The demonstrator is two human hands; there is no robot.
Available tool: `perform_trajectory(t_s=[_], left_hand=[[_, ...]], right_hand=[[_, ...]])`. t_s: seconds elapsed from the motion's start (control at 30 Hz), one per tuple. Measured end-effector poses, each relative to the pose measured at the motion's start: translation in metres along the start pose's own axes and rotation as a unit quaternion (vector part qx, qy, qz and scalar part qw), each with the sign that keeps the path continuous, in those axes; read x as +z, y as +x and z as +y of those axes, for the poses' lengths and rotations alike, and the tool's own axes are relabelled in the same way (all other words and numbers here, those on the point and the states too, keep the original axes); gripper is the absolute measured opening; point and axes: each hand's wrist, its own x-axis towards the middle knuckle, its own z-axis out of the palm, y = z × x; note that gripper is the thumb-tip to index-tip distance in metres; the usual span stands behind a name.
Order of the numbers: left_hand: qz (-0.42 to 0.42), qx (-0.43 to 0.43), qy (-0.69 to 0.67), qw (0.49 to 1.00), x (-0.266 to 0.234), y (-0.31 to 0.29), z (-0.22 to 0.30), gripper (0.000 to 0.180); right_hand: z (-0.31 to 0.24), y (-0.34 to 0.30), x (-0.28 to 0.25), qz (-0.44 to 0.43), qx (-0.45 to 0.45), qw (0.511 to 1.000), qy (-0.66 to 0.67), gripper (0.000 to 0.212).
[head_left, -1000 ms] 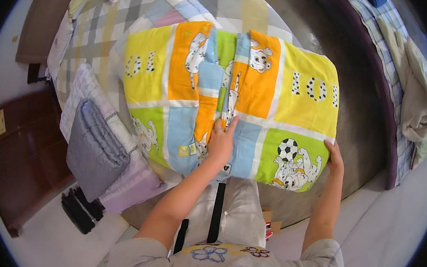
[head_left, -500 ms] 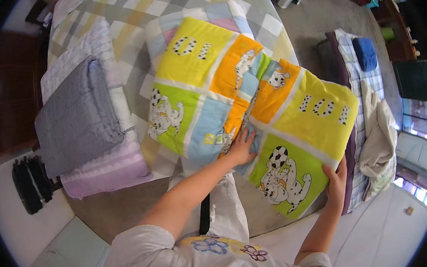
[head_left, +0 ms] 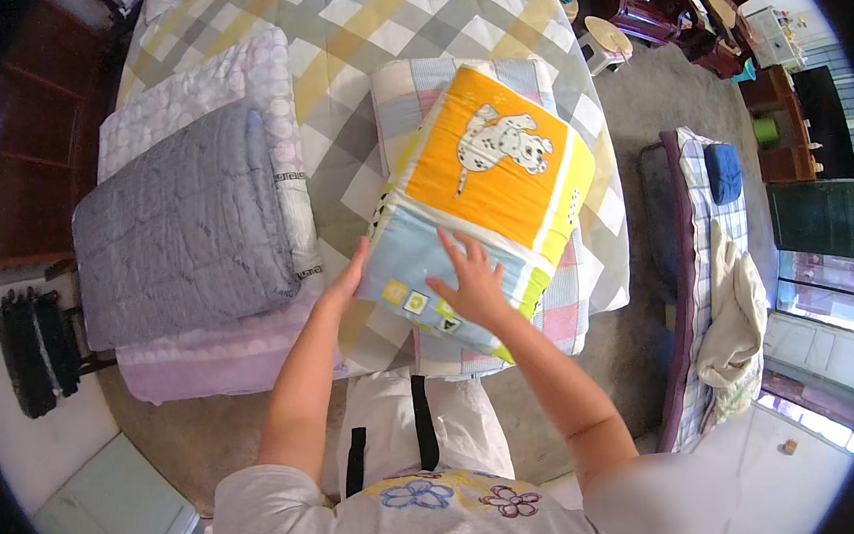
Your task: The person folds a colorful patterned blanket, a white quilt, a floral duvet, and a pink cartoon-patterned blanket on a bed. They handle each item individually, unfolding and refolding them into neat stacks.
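I have the folded cotton quilt with orange, pale blue and yellow-green panels and a spotted-dog print (head_left: 513, 145) directly under my right hand (head_left: 468, 276), which is spread palm down over the blue panel, gripping nothing; I can't tell how firmly it presses. My left hand (head_left: 350, 273) is unclenched, fingers extended along the quilt's left edge; whether it touches there I can't make out. Beneath the quilt, ahead of both hands, shows a folded pastel checked quilt (head_left: 408, 83), lying on the bed with a grey, white and yellow checked cover (head_left: 339, 163). Left of my left hand, a folded grey stitched blanket (head_left: 178, 231) rests on a folded white-and-lilac quilt (head_left: 219, 369). Well to the right of my right hand, a rumpled beige blanket (head_left: 737, 318) lies on a blue-and-white checked sheet (head_left: 697, 160).
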Motion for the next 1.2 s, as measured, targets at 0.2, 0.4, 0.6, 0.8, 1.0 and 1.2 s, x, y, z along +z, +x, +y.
perform_trajectory(t_s=[0.2, 0.4, 0.6, 0.8, 1.0, 1.2], left_hand=[[0.08, 0.164, 0.383, 0.905, 0.007, 0.028, 0.005, 0.057], [0.144, 0.119, 0.287, 0.94, -0.044, 0.046, 0.005, 0.064], [0.072, 0.1, 0.348, 0.929, -0.035, 0.12, 0.034, 0.08], [0.186, 0.068, 0.474, 0.858, 0.028, 0.109, 0.076, 0.055], [0.204, 0.223, 0.335, 0.892, 0.105, 0.036, 0.103, 0.04], [0.258, 0.233, 0.206, 0.914, 0.131, -0.013, -0.001, 0.045]], right_hand=[[0.042, -0.018, 0.083, 0.002, -0.001, 0.992, -0.123, 0.081], [0.097, -0.061, 0.076, 0.176, 0.066, 0.982, 0.023, 0.082], [0.156, -0.086, 0.118, 0.207, 0.263, 0.824, 0.457, 0.094], [0.163, -0.081, 0.103, 0.224, 0.255, 0.778, 0.529, 0.079], [0.158, -0.1, -0.013, 0.287, 0.106, 0.815, 0.492, 0.073], [0.209, -0.135, -0.08, 0.261, 0.089, 0.836, 0.474, 0.074]])
